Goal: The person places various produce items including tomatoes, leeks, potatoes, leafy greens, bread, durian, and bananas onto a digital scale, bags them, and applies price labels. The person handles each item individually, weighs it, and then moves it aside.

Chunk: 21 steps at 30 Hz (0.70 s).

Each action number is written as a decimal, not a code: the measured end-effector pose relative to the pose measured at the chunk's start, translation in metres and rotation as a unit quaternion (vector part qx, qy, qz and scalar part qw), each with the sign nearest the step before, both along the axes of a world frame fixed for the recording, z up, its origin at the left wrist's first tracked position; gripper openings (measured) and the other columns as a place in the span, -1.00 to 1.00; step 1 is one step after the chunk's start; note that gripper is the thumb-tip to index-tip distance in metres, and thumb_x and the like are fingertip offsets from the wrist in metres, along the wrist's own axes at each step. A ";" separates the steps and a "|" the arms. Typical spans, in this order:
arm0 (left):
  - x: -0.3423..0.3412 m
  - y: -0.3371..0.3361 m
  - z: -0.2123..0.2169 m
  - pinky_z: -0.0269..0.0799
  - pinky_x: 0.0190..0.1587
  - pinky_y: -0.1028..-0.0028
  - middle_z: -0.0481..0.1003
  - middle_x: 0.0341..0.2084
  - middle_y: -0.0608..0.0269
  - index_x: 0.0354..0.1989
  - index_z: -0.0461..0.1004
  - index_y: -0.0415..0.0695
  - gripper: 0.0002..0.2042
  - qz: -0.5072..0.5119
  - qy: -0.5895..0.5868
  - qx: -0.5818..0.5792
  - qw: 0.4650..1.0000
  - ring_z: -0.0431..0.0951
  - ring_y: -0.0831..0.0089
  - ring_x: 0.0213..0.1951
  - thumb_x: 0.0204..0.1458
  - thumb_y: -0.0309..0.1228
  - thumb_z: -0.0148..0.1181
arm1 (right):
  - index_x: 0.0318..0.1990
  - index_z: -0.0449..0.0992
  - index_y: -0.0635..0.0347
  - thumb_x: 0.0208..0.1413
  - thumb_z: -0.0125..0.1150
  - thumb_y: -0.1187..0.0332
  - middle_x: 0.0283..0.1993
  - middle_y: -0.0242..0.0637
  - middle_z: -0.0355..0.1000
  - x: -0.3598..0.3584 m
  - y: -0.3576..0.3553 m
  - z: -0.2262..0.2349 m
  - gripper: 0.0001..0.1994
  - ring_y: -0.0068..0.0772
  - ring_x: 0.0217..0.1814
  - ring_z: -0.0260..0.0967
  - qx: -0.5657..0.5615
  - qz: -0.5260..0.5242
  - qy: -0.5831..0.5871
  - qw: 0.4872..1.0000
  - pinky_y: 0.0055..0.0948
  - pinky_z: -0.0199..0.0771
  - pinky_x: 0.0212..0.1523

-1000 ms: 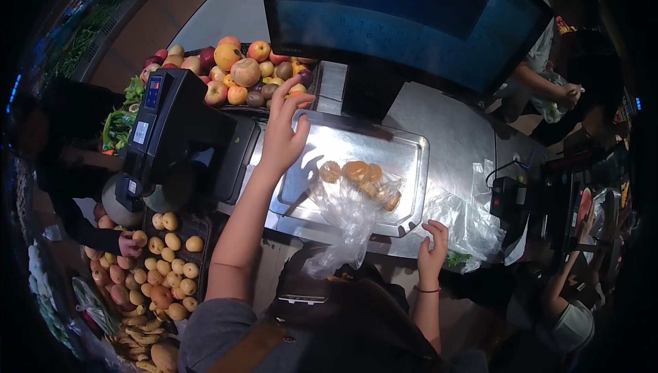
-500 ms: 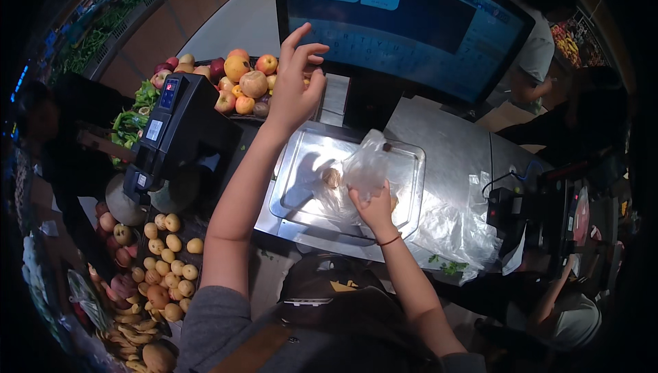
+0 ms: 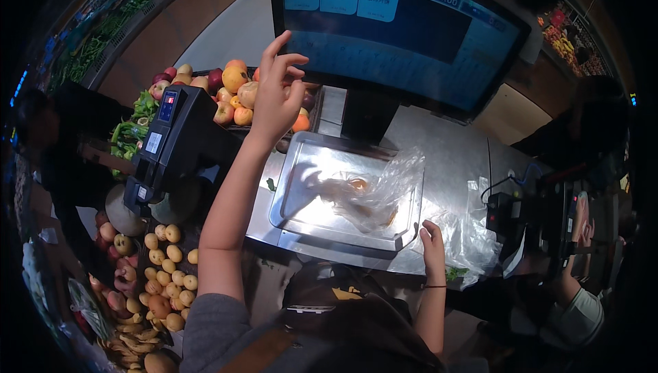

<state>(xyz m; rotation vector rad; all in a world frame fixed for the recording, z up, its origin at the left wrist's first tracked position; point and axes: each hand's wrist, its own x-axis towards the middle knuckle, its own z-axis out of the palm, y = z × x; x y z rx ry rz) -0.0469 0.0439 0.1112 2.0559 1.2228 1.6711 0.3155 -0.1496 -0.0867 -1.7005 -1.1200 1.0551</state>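
My left hand (image 3: 279, 95) is raised in front of the lower left part of a large touchscreen (image 3: 418, 47), fingers apart and holding nothing. Whether a fingertip touches the glass I cannot tell. On the metal weighing tray (image 3: 295, 160) lies a clear plastic bag (image 3: 406, 176) with a few small brownish things (image 3: 358, 184) in it, too blurred to name. Beside the tray's near right corner is my right hand (image 3: 432, 250), which holds nothing, thumb and fingers parted.
Behind the tray stands a crate of mixed fruit (image 3: 233, 77). A black label printer (image 3: 168, 137) is on the left, above piles of small yellow fruit (image 3: 171, 277). Loose clear bags (image 3: 466, 236) cover the counter at right, near a black device (image 3: 510, 212). Other people stand around.
My right hand has let go of the bag and drawn back to the right. The bag now rests spread on the tray. My left hand has shifted slightly left and down.
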 end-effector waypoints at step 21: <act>0.028 0.016 0.023 0.22 -0.49 0.70 0.13 0.15 0.10 -0.23 0.29 -0.19 -0.72 0.004 0.027 0.057 0.998 0.23 0.67 -0.60 -0.20 -0.64 -0.13 | -0.07 0.32 0.25 -0.11 0.11 0.46 -0.04 -0.15 0.25 0.030 -0.095 -0.101 -0.64 -0.28 -0.06 0.25 -0.091 -0.142 -0.053 0.984 -0.38 0.30 -0.08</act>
